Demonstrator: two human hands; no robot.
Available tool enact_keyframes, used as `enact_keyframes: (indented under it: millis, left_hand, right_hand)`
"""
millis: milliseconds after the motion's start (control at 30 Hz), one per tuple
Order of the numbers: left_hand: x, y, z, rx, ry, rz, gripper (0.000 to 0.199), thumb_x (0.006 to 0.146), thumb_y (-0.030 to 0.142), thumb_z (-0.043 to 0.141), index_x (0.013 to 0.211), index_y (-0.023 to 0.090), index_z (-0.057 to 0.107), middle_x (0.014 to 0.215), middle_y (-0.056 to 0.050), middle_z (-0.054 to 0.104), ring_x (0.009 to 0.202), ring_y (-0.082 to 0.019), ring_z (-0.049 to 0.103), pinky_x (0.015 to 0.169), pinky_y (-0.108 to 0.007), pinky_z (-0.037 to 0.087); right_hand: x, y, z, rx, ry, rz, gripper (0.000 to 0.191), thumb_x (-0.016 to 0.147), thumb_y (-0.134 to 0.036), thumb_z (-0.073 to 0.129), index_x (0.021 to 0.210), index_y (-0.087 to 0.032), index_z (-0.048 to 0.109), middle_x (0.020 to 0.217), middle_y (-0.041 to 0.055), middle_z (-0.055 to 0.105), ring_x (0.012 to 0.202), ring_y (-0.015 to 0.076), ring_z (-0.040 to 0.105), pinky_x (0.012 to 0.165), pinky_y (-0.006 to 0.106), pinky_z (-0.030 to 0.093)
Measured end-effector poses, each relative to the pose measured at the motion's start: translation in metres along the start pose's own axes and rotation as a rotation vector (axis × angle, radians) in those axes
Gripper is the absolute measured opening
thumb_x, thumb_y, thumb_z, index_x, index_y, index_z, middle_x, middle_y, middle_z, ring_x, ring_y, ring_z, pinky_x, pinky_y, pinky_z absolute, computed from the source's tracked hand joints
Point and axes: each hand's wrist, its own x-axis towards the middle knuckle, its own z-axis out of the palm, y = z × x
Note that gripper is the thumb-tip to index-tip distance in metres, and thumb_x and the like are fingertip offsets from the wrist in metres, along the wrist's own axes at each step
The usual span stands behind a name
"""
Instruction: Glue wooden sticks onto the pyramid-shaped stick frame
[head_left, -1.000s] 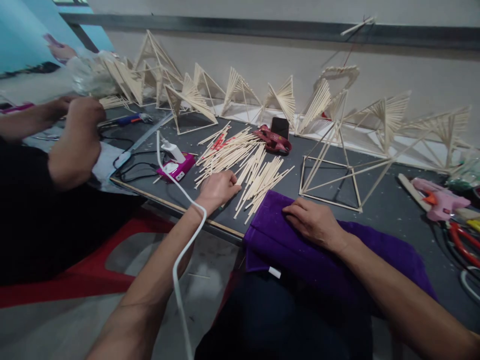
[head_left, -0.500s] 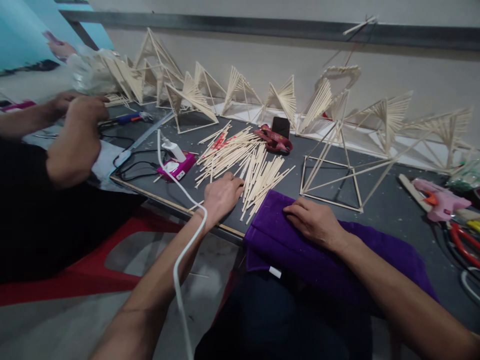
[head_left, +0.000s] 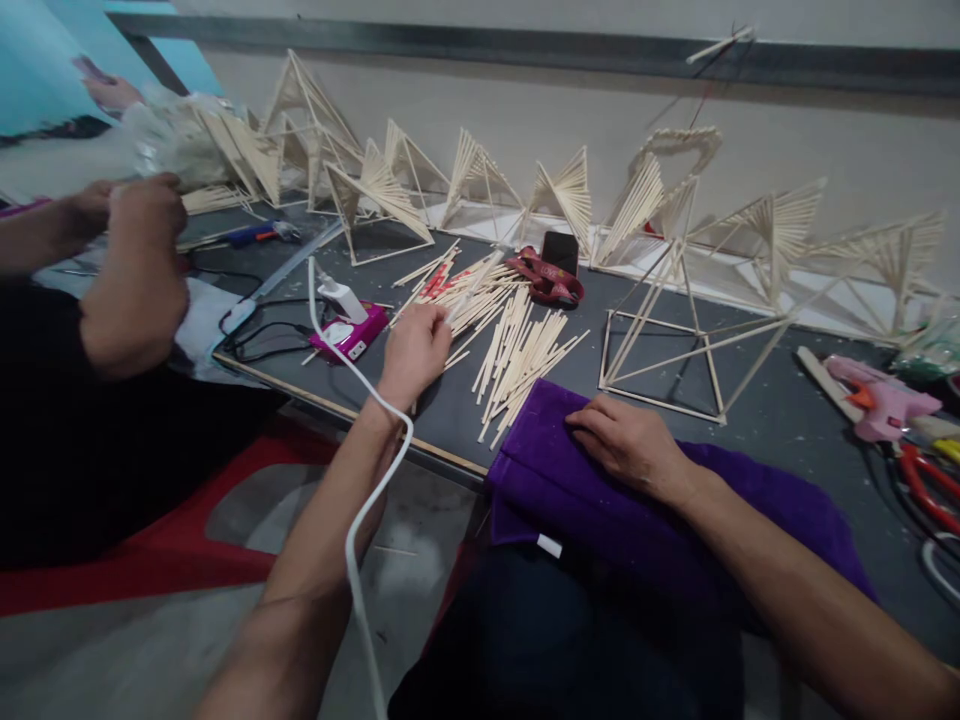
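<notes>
My left hand point(head_left: 416, 350) is closed in a pinch on a pale, slightly blurred stick point(head_left: 477, 284), which points up and away over the loose wooden sticks. Part of the pile point(head_left: 480, 305) lies beyond that hand, some of it with red marks; another bunch of sticks point(head_left: 525, 360) fans out to its right. My right hand point(head_left: 626, 445) rests on a folded purple cloth point(head_left: 555, 480) at the table edge, fingers loosely bent and holding nothing. Behind it stands an open frame point(head_left: 660, 400) of joined sticks.
Several twisted stick models point(head_left: 566, 195) line the wall. A purple power socket point(head_left: 352, 335) with a white cable point(head_left: 375, 520) is at left, the cable crossing my left forearm. A phone point(head_left: 560, 255), red lanyard point(head_left: 547, 280) and pink glue gun point(head_left: 885, 395) lie about. A co-worker's hands point(head_left: 142, 205) are at far left.
My left hand has lifted from beside the stick bunch and moved left and away, bringing the pale stick up with it. My right hand stays on the cloth.
</notes>
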Motion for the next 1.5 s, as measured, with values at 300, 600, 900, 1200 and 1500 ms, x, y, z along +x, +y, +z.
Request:
enact_keyframes:
  millis: [300, 600, 900, 1200, 1500]
  left_hand:
    - [0.075, -0.02, 0.011, 0.282, -0.276, -0.237, 0.032, 0.079, 0.017, 0.053, 0.104, 0.01, 0.071, 0.107, -0.023, 0.068, 0.1, -0.039, 0.064, 0.079, -0.049, 0.05]
    - [0.053, -0.017, 0.023, 0.199, -0.234, -0.057, 0.032, 0.078, 0.024, 0.054, 0.104, 0.018, 0.071, 0.104, -0.014, 0.072, 0.099, -0.03, 0.064, 0.085, -0.038, 0.048]
    - [0.069, -0.036, 0.028, 0.014, -0.13, -0.242, 0.035, 0.073, 0.027, 0.062, 0.106, 0.02, 0.071, 0.098, -0.005, 0.072, 0.09, -0.023, 0.064, 0.079, -0.028, 0.046]
    - [0.07, -0.046, 0.027, -0.014, 0.002, -0.321, 0.032, 0.08, 0.031, 0.057, 0.106, 0.021, 0.072, 0.094, -0.007, 0.072, 0.084, -0.023, 0.063, 0.078, -0.031, 0.046]
    - [0.072, -0.051, 0.029, 0.036, 0.103, -0.294, 0.036, 0.083, 0.024, 0.054, 0.115, 0.016, 0.067, 0.112, -0.014, 0.065, 0.105, -0.028, 0.058, 0.093, -0.037, 0.044]
  right_hand:
    - [0.0, 0.0, 0.001, 0.002, 0.005, -0.012, 0.022, 0.096, -0.027, 0.049, 0.108, -0.02, 0.067, 0.095, 0.0061, 0.067, 0.083, 0.0161, 0.065, 0.069, 0.027, 0.047]
    - [0.001, -0.001, -0.001, 0.007, 0.004, -0.014, 0.022, 0.096, -0.026, 0.049, 0.107, -0.019, 0.067, 0.094, 0.0064, 0.067, 0.081, 0.0163, 0.067, 0.068, 0.027, 0.049]
    - [0.0, 0.0, 0.0, -0.015, 0.026, -0.025, 0.02, 0.095, -0.025, 0.051, 0.106, -0.019, 0.067, 0.093, 0.0054, 0.067, 0.08, 0.0161, 0.066, 0.066, 0.026, 0.048]
    - [0.0, 0.0, 0.001, 0.003, 0.033, -0.025, 0.02, 0.095, -0.026, 0.051, 0.105, -0.019, 0.067, 0.092, 0.005, 0.067, 0.08, 0.0162, 0.066, 0.067, 0.027, 0.049]
    - [0.001, 0.0, 0.0, -0.022, 0.032, -0.029, 0.02, 0.094, -0.026, 0.052, 0.105, -0.019, 0.067, 0.093, 0.0054, 0.068, 0.079, 0.0163, 0.067, 0.065, 0.026, 0.048]
